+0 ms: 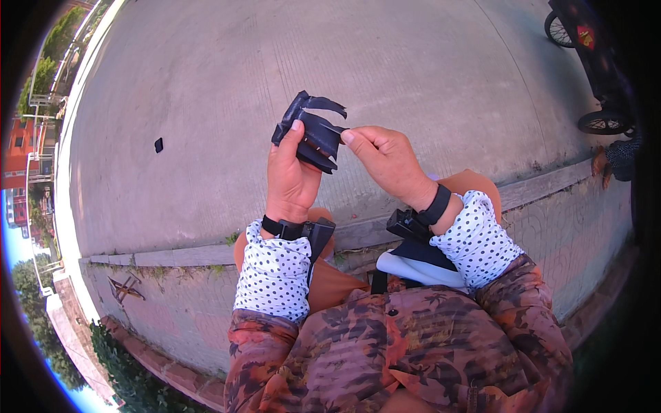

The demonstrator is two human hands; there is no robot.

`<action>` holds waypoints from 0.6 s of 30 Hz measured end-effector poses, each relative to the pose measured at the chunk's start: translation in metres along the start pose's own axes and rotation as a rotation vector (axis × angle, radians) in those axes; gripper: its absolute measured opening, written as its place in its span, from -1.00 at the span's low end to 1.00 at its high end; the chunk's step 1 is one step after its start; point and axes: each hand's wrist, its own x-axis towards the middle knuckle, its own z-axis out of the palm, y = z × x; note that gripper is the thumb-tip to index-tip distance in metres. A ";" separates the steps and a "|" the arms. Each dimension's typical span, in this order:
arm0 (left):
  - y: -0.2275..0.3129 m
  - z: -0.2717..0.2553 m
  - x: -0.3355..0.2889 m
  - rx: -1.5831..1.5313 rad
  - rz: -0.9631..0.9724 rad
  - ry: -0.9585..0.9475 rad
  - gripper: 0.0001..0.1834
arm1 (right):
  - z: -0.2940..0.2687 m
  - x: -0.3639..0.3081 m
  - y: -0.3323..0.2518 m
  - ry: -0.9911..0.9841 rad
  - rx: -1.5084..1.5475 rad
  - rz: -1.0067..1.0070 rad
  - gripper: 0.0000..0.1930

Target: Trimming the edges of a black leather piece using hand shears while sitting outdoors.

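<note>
A dark navy, folded piece with several loose flaps and a strip (pixel 318 134) is held up over the pavement in front of me; I cannot tell what kind of thing it is. My left hand (pixel 295 172) grips its near left side, thumb on top and the other fingers mostly hidden behind. At its right edge, my right hand (pixel 389 162) pinches a flap between thumb and forefinger. One curved strip sticks out at the top, free of both hands. A black-and-white cloth (pixel 423 267) rests on my lap beneath the right wrist.
A small black object (pixel 159 145) lies on the concrete (pixel 206 89) to the left. Beyond the stone kerb (pixel 172 257) stands a small folding frame (pixel 124 289). A wheeled vehicle (pixel 599 76) and another person's hand (pixel 602 165) are at the far right.
</note>
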 end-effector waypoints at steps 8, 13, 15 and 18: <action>-0.001 -0.005 0.001 -0.009 -0.010 -0.004 -0.70 | -0.002 0.000 0.001 -0.038 0.008 0.060 -0.71; -0.002 0.002 0.000 0.012 0.010 -0.007 -0.69 | -0.001 0.000 0.002 0.004 0.015 -0.004 -0.67; -0.002 0.001 0.001 0.022 0.002 -0.020 -0.69 | -0.001 0.000 0.000 0.001 0.009 -0.005 -0.67; -0.003 -0.002 0.002 0.039 -0.004 -0.019 -0.70 | 0.000 0.000 -0.004 0.024 -0.023 -0.039 -0.68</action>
